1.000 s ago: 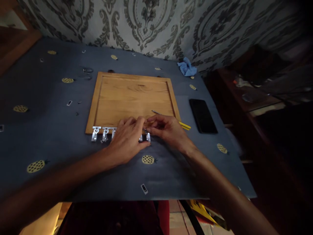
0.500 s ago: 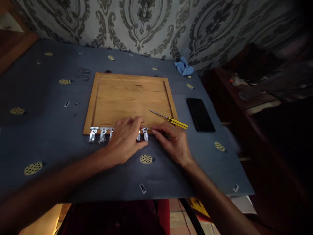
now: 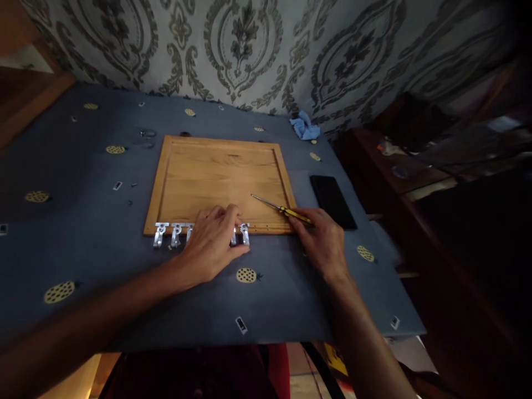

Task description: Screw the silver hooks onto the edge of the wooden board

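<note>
A framed wooden board (image 3: 224, 183) lies flat, with a row of shiny metal spring clips (image 3: 159, 235) along its near edge. My left hand (image 3: 211, 238) covers the middle of that row, fingers bent over the board's edge and thumb below. It is closed on a metal clip (image 3: 245, 235) near the row's right end; the clips under the palm are hidden. At the board's lower right, my right hand (image 3: 322, 241) is closed on the yellow-and-black handle of a screwdriver (image 3: 266, 201). The screwdriver's shaft points left across the board.
A black phone (image 3: 332, 200) lies right of the board, and a crumpled blue cloth (image 3: 305, 126) sits at the back. Two small screws (image 3: 133, 184) are on the blue tablecloth (image 3: 95, 238) to the left. A patterned curtain (image 3: 241, 50) hangs behind the table.
My right hand has moved right, from the board's near edge to the screwdriver handle, and closed on it. My left hand stays over the clips. The view has shifted slightly.
</note>
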Tool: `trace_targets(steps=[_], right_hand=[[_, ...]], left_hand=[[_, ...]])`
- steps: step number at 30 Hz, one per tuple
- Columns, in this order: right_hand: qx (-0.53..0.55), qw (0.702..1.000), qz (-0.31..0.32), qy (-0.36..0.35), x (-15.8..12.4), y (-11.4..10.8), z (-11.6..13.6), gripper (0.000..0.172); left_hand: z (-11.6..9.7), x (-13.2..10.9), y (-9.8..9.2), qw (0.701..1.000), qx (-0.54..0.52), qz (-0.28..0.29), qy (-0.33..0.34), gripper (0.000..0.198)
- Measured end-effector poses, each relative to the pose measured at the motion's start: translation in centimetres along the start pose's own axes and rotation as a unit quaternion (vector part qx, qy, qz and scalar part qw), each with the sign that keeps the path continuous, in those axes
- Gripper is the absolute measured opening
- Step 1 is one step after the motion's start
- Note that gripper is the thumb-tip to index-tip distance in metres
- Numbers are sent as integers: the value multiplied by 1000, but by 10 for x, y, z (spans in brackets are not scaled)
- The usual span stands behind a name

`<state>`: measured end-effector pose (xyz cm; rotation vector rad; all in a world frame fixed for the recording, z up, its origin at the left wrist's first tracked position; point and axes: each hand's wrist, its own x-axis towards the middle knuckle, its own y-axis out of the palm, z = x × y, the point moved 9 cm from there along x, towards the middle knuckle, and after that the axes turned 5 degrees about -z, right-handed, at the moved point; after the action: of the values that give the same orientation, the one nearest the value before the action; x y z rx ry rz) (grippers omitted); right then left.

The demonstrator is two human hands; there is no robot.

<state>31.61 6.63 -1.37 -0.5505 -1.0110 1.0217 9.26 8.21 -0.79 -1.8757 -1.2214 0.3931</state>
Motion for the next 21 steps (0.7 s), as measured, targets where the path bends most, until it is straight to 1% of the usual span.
trace_targets(steps=[4,6,7,9,10,11,12,13,14,15,17,21], right_hand=[[48,998,-24,44,3,-11,-5,41],[119,988,-47,91,5,-20,-7,38],[161,978,-66,119,6,-26,-8,37],[249,946,-129,164,8,-41,-7,34],[292,926,-163,174,9,-49,-4,32],[340,902,-200,175,10,-57,1,30],[391,877,-222,168,11,-62,7,31],[431,857,-233,157,14,-64,14,33],[457,848,-223,150,16,-62,22,35],[468,846,-213,143,18,-58,30,36],[471,852,-194,121,19,-49,45,37],[441,879,-152,98,12,-25,64,36]], left_hand=[[0,0,-1,1000,-3,1,-4,50],[0,0,-1,1000,-3,2,-7,51],[0,0,-1,1000,-3,0,-8,51],[0,0,-1,1000,-3,-7,-6,52],[0,0,-1,1000,-2,-12,-4,53],[0,0,-1,1000,-2,-16,-2,54],[0,0,-1,1000,-1,-19,0,54],[0,0,-1,1000,0,-20,0,54],[1,0,0,1000,1,-19,-1,54],[1,0,0,1000,3,-18,-2,54],[1,0,1,1000,6,-14,-4,53],[0,0,-1,1000,12,-14,-2,51]])
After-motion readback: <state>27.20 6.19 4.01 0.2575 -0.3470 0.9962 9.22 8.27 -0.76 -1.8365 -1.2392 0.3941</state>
